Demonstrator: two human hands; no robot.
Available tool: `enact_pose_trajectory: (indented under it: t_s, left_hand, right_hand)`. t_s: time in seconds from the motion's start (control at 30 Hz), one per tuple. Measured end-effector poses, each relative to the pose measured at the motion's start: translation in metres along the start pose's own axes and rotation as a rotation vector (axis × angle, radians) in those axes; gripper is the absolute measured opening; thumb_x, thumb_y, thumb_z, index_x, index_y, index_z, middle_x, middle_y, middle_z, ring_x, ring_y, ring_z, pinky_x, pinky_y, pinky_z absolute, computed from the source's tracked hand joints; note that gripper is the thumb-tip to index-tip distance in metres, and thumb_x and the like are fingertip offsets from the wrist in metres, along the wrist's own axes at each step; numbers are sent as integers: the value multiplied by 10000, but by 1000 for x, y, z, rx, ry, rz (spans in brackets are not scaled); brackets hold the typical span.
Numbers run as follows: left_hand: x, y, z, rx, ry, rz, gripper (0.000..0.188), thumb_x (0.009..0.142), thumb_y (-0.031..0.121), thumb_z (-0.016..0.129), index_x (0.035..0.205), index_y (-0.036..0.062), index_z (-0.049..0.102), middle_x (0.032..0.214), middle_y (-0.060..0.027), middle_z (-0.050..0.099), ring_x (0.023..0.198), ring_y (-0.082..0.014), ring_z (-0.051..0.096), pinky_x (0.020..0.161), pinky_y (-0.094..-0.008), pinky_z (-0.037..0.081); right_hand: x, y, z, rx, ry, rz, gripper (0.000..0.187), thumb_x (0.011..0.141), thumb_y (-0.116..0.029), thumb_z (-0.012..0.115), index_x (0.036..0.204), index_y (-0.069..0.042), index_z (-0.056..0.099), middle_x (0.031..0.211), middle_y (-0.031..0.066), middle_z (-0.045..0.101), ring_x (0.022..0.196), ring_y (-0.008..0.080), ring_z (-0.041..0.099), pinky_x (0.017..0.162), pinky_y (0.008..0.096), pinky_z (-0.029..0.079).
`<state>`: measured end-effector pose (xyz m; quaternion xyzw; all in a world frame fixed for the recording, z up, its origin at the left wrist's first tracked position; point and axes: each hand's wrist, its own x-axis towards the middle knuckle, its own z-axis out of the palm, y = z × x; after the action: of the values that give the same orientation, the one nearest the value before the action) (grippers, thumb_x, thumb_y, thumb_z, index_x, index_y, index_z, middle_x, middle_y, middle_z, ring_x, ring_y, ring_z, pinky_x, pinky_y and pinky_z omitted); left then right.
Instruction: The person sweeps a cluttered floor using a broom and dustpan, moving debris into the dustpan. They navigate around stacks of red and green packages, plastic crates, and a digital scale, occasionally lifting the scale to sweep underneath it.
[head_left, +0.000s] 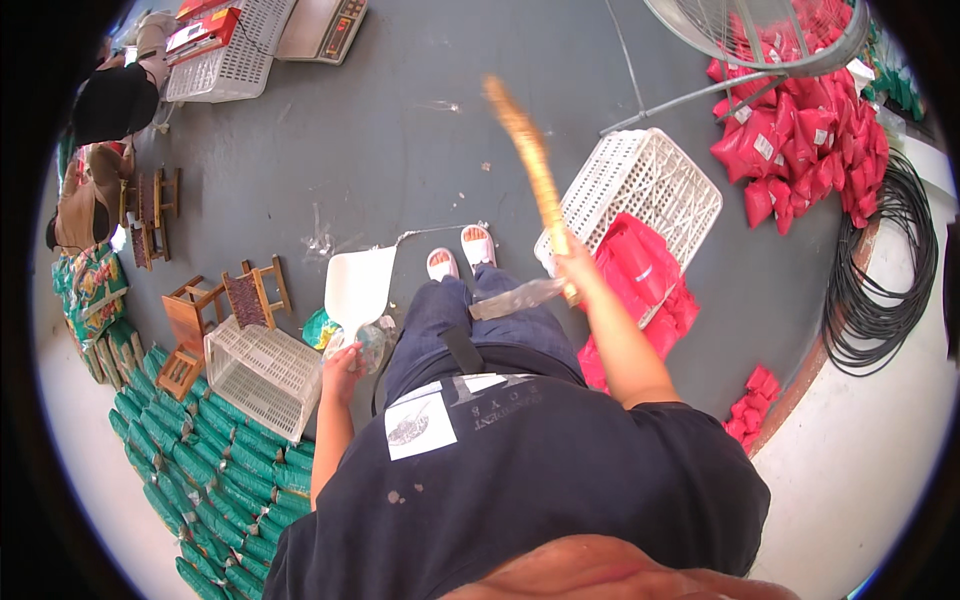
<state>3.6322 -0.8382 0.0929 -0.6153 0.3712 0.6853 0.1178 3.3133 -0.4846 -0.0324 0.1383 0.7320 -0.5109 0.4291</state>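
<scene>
My left hand [343, 366] is closed round the handle end of a white dustpan-like scoop [360, 285], its flat pan toward the floor ahead. Crumpled clear plastic [371, 346] hangs beside those fingers. In my right hand [574, 266] is a long yellow-brown stick [537, 165], smeared by motion and pointing away from me. By the same fist a greyish, flat, strip-like thing [515, 299] reaches left across my legs; whether it is part of the stick or separate, I cannot tell. Pink plastic bags [636, 262] lie under my right forearm.
A white plastic basket [690, 190] lies ahead right, near a large metal fan [760, 40] and piled pink packages [800, 150]. Coiled black cable [880, 280] lies at right. Wooden stools [190, 315], a basket [262, 372] and green bundles [225, 455] are left. A person sits far left.
</scene>
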Motion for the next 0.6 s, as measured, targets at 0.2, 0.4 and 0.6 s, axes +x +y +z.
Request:
enact_pose_trajectory:
  t_s: [0.2, 0.4, 0.6]
  left_hand:
    - [22, 22, -10, 5, 43, -67, 206, 785, 128, 482, 943, 25, 564, 738, -20, 512, 621, -143, 495, 534, -256, 419]
    - [96, 8, -83, -112, 90, -369, 183, 780, 159, 500, 932, 84, 570, 679, -17, 491, 583, -134, 484, 494, -262, 420]
    - [113, 112, -25, -66, 147, -166, 195, 790, 163, 459, 926, 80, 571, 726, -30, 499, 609, -137, 489, 524, -261, 429]
  right_hand:
    - [137, -45, -34, 113, 49, 70, 590, 666, 20, 546, 1157, -119, 251, 715, 115, 466, 455, 204, 484, 354, 298, 421]
    - [95, -124, 105, 182, -347, 330, 404, 660, -16, 517, 1026, -153, 413, 665, 78, 480, 358, 151, 458, 289, 283, 394]
    - [80, -211, 65, 176, -378, 299, 712, 659, -5, 550, 1273, -110, 206, 695, 101, 506, 375, 163, 463, 323, 267, 412]
